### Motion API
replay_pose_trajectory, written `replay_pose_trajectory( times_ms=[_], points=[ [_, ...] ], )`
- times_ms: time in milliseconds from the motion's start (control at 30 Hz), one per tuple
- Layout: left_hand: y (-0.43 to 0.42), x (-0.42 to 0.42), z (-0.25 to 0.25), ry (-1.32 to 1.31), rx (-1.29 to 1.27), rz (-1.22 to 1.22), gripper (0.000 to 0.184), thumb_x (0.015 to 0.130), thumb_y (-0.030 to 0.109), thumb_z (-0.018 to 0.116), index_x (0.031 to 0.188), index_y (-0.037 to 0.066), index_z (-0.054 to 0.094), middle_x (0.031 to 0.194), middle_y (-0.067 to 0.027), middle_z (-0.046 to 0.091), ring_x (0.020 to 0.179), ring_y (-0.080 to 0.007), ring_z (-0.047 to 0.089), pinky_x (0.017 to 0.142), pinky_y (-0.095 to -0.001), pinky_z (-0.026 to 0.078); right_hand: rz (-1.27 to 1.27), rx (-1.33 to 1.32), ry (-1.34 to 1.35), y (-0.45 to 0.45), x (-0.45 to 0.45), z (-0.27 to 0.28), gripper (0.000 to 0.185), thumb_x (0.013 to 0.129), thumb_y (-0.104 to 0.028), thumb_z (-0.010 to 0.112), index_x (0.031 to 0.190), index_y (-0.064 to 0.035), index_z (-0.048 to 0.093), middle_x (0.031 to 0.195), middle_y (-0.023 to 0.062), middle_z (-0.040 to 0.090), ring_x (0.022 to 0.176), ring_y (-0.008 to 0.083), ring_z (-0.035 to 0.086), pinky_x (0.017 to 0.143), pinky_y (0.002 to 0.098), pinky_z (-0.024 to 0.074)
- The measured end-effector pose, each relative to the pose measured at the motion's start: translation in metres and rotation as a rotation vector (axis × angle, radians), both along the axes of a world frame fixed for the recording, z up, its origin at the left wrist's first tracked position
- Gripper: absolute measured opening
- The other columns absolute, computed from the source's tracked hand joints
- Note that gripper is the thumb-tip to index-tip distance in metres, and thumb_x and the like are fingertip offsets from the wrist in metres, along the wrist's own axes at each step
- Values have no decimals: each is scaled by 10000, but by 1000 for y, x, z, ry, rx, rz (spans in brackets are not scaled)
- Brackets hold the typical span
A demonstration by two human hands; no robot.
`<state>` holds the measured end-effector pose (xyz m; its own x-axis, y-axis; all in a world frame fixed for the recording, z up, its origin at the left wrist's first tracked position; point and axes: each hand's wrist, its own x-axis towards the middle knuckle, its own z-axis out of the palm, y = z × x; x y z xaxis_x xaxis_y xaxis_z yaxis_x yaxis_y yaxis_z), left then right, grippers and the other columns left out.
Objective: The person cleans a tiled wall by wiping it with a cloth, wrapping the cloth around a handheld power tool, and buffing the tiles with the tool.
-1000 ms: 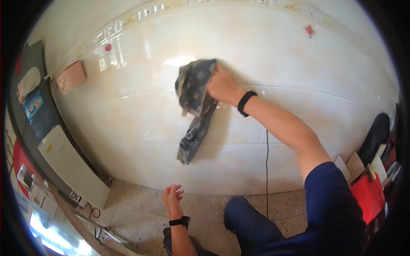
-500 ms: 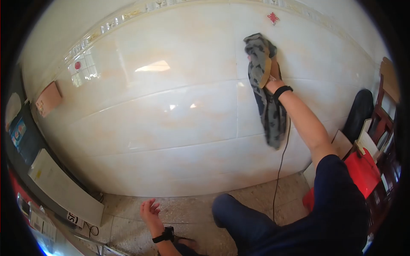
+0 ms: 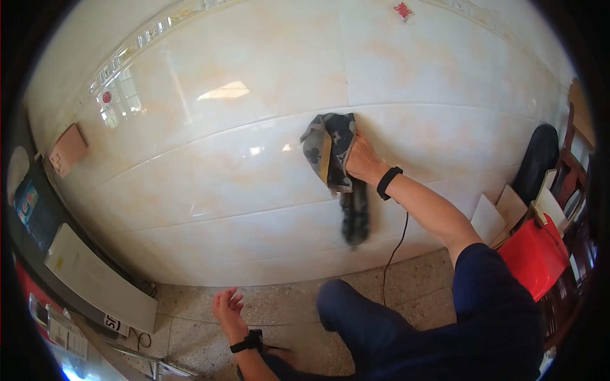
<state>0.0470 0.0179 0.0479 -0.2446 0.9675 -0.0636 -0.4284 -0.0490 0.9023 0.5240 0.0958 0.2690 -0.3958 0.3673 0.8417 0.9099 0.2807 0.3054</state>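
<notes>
My right hand [image 3: 366,160] presses a grey and black patterned cloth [image 3: 335,143] with a tan strip against the glossy tiled wall [image 3: 267,197]. The cloth is bunched under the hand, its fingertips hidden, and a dark end dangles below, slightly blurred. A black band circles my right wrist. Low at the left, my left hand [image 3: 229,308] hovers above the floor with loosely curled fingers and holds nothing. That wrist wears a dark watch-like device [image 3: 249,341].
A red knot ornament [image 3: 403,11] is high on the wall. A dark cable [image 3: 395,254] runs down to the floor. At right are a red plastic object [image 3: 535,257], leaning boards [image 3: 488,219] and wooden chairs. A long pale box [image 3: 98,279] stands at left.
My right hand has moved the cloth down and to the left along the wall, and the cloth is more bunched. My left hand has barely shifted.
</notes>
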Motion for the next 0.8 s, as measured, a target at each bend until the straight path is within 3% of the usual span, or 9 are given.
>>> replay_pose_trajectory(
  times_ms=[167, 233, 300, 367, 567, 633, 700, 800],
  points=[
    [12, 5, -6, 42, -42, -23, 172, 1011, 271, 638, 1080, 117, 603, 1054, -65, 734, 838, -162, 691, 679, -265, 500, 69, 75, -40, 26, -40, 15, 352, 930, -154, 613, 1259, -41, 666, 1261, 163, 700, 1244, 333, 618, 1166, 523, 388],
    [14, 11, -5, 15, -60, -29, 180, 1007, 272, 646, 1088, 117, 606, 1063, -68, 736, 844, -161, 690, 684, -267, 496, 190, 102, 107, 33, -56, 16, 324, 907, -126, 629, 1213, -34, 685, 1238, 164, 706, 1226, 340, 626, 1163, 520, 393],
    [16, 18, -5, 19, -66, -42, 214, 995, 296, 654, 1110, 118, 616, 1089, -68, 733, 863, -168, 682, 700, -278, 500, 159, 89, 40, 22, -44, 22, 287, 910, -109, 579, 1150, -24, 709, 1210, 162, 714, 1217, 340, 625, 1175, 489, 394],
    [15, 20, -3, 14, -68, -37, 251, 984, 319, 663, 1131, 120, 626, 1114, -68, 730, 881, -174, 673, 717, -288, 503, 60, 17, -102, 10, -21, 25, 291, 911, -119, 588, 1157, -26, 713, 1220, 163, 713, 1245, 342, 612, 1182, 479, 389],
    [15, 21, 5, -36, -22, -47, 196, 1000, 270, 669, 1100, 114, 604, 1088, -81, 747, 835, -166, 696, 679, -269, 504, 36, -1, -104, -12, -6, 41, 417, 978, -198, 607, 1364, -40, 612, 1376, 174, 646, 1305, 341, 586, 1164, 461, 400],
    [17, 20, 2, -41, -4, -64, 193, 1002, 264, 673, 1102, 116, 601, 1086, -78, 746, 829, -166, 697, 675, -267, 510, 109, -99, 39, -2, -15, 37, 381, 964, -178, 607, 1318, -40, 641, 1329, 176, 672, 1279, 347, 600, 1143, 454, 425],
    [20, 22, -1, -35, -5, -69, 190, 1002, 260, 672, 1103, 116, 602, 1084, -79, 746, 829, -165, 698, 672, -265, 512, 142, -71, 5, 11, -26, 37, 264, 942, -133, 597, 1158, -32, 711, 1210, 176, 716, 1194, 358, 638, 1102, 461, 462],
    [21, 29, -4, -28, -10, -72, 188, 1001, 255, 672, 1107, 117, 603, 1081, -81, 747, 829, -167, 698, 666, -263, 515, 202, -30, 2, 12, -27, 43, 262, 952, -180, 615, 1152, -31, 699, 1186, 191, 711, 1160, 372, 646, 1161, 481, 420]
  ],
)
